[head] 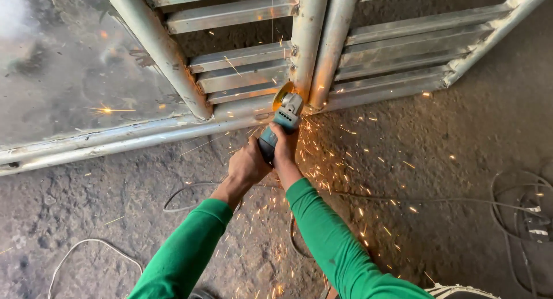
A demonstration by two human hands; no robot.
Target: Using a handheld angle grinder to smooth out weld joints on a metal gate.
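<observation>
Both my hands are wrapped tight around the angle grinder (280, 123): left hand (247, 165) on the rear of the body, right hand (284, 145) just ahead of it. Its long axis runs straight away from my fingers, disc end pointing at the joint of the metal gate frame (308, 51). Sparks (345, 172) fly back past my green sleeves (328, 235); I judge the disc could snag and kick, or a loose cable (190, 189) on the floor near my wrists could get cut or burned.

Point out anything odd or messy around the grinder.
Sparks spray from the angle grinder back over both hands and green sleeves. Loose cables snake across the floor underneath.
</observation>
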